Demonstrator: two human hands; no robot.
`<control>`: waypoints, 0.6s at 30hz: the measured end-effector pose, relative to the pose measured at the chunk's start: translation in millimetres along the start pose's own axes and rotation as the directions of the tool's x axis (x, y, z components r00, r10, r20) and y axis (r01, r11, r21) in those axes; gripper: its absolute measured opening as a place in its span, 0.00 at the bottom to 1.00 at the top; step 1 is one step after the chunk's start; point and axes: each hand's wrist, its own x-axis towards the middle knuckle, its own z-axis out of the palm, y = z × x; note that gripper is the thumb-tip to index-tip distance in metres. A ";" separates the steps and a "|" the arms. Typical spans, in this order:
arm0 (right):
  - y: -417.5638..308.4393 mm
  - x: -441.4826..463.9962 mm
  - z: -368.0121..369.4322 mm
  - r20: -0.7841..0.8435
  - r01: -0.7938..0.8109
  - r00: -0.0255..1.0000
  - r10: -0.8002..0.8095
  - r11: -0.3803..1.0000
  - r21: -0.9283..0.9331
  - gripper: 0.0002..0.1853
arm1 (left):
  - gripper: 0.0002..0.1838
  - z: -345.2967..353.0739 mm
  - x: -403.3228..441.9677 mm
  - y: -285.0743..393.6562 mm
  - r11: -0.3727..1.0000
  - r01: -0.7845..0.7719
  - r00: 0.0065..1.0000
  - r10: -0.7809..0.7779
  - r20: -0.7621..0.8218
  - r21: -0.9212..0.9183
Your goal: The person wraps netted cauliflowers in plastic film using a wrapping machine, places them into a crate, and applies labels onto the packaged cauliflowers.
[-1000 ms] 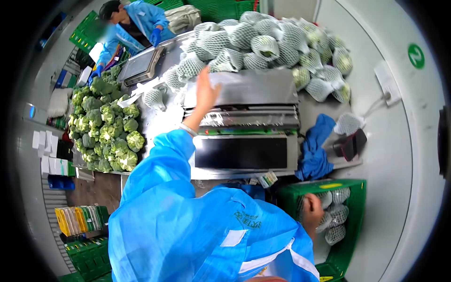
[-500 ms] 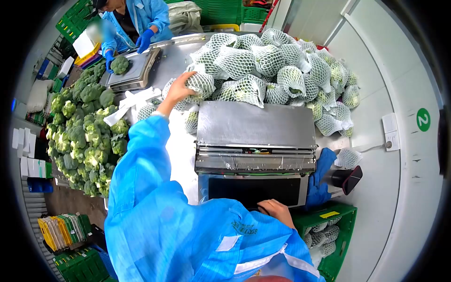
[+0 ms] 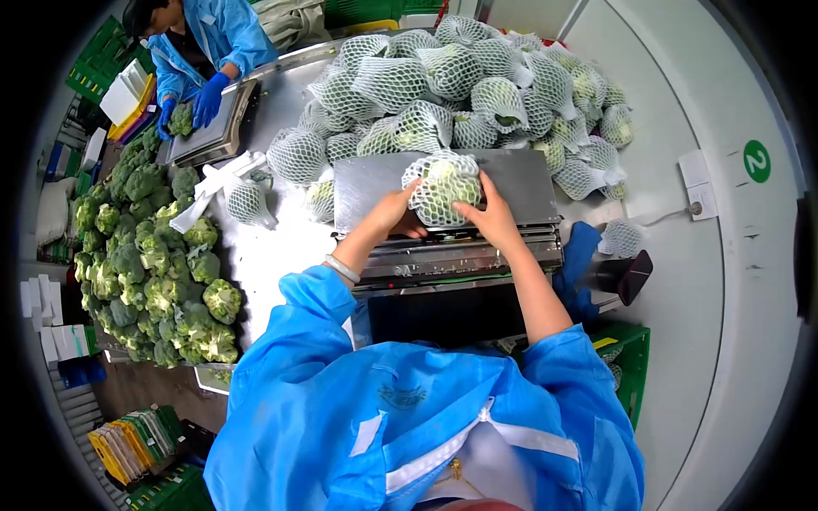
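A broccoli head in a white foam net (image 3: 443, 189) is held between my two hands above the steel top plate (image 3: 362, 183) of a wrapping machine. My left hand (image 3: 397, 211) grips its left side, with a light bangle at the wrist. From the right, my right hand (image 3: 494, 220) closes on it with the thumb across its front. The pale green underside shows through the mesh. Behind the plate lies a large heap of netted heads (image 3: 452, 72). One single netted head (image 3: 247, 203) sits to the left of the machine.
Loose broccoli (image 3: 153, 255) is piled at the left. Across the table, a co-worker's blue-gloved hands hold broccoli (image 3: 181, 119) at a scale (image 3: 213, 136). A green crate (image 3: 632, 375) stands at lower right, near a dark device (image 3: 626, 277) and blue gloves (image 3: 579, 264).
My left hand has brought a netted broccoli head from the heap's left end onto the machine's plate. My right hand has come up from the dark panel and grips it too.
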 end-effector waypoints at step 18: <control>-27.4 0.0 3.2 0.206 0.223 0.966 -0.158 0.911 -0.347 0.47 | 0.25 -8.2 -42.1 -4.3 0.723 -0.677 0.704 0.584 -0.405 -0.136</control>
